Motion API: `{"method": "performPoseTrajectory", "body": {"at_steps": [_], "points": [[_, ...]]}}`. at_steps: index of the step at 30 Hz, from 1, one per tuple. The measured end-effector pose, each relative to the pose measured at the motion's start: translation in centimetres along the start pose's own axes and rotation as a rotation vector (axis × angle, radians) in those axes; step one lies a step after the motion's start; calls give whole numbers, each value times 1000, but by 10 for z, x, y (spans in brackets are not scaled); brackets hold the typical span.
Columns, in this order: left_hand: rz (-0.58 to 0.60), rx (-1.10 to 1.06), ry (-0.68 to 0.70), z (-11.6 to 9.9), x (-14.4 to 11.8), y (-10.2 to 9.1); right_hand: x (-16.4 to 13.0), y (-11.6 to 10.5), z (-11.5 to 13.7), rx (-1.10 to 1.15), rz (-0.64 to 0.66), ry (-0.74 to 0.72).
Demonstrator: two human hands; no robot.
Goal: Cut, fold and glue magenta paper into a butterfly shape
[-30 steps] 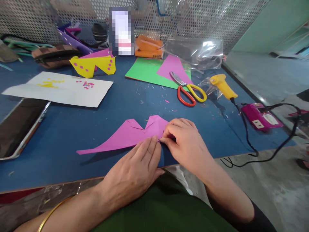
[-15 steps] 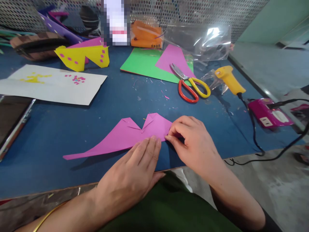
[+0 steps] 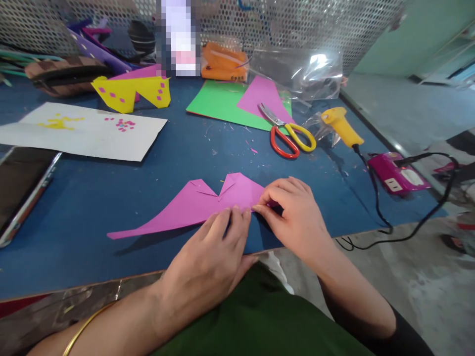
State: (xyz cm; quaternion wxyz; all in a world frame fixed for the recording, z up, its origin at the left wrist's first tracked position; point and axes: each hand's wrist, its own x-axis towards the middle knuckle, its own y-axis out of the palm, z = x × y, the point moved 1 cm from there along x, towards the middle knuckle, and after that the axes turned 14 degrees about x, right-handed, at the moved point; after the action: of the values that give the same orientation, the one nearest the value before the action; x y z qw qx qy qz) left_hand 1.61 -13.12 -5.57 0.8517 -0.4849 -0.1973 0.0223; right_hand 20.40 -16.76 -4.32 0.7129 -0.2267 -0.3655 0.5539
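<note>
A folded purple paper cut-out [image 3: 193, 205] lies near the front edge of the blue table [image 3: 92, 198], with a notch in its upper edge and a long thin tail pointing left. My left hand [image 3: 211, 247] rests along its lower edge, fingers stretched out and pressing near the middle. At the paper's right end my right hand [image 3: 293, 212] is closed, thumb and forefinger pinching the edge. That right end is partly hidden behind the fingers.
Red-and-yellow scissors [image 3: 284, 141] lie on green [image 3: 218, 104] and purple sheets. A yellow glue gun [image 3: 341, 126] is wired toward a magenta power socket [image 3: 397, 173]. At left are a yellow paper mask [image 3: 118, 94], white sheet [image 3: 85, 136], phone [image 3: 22, 183] and brown pouch [image 3: 63, 74].
The view has shifted slightly. My left fingers have bent a little and spread at the paper's lower edge. My right hand keeps its pinch at the right end.
</note>
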Motion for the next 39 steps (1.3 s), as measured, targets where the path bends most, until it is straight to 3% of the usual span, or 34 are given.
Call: {"method": "performPoseTrajectory", "body": {"at_steps": [10, 16, 30, 34, 39], "points": [[-41, -4, -28, -2, -1, 3, 0, -4, -6, 98, -59, 56], [-25, 2, -15, -1, -2, 2, 1, -3, -4, 10, -1, 43], [-63, -57, -63, 2, -3, 2, 5, -4, -10, 49, 16, 51], [-127, -114, -2, -3, 0, 3, 5, -3, -10, 55, -1, 49], [-127, -122, 16, -8, 3, 6, 5, -5, -14, 86, -14, 49]]}}
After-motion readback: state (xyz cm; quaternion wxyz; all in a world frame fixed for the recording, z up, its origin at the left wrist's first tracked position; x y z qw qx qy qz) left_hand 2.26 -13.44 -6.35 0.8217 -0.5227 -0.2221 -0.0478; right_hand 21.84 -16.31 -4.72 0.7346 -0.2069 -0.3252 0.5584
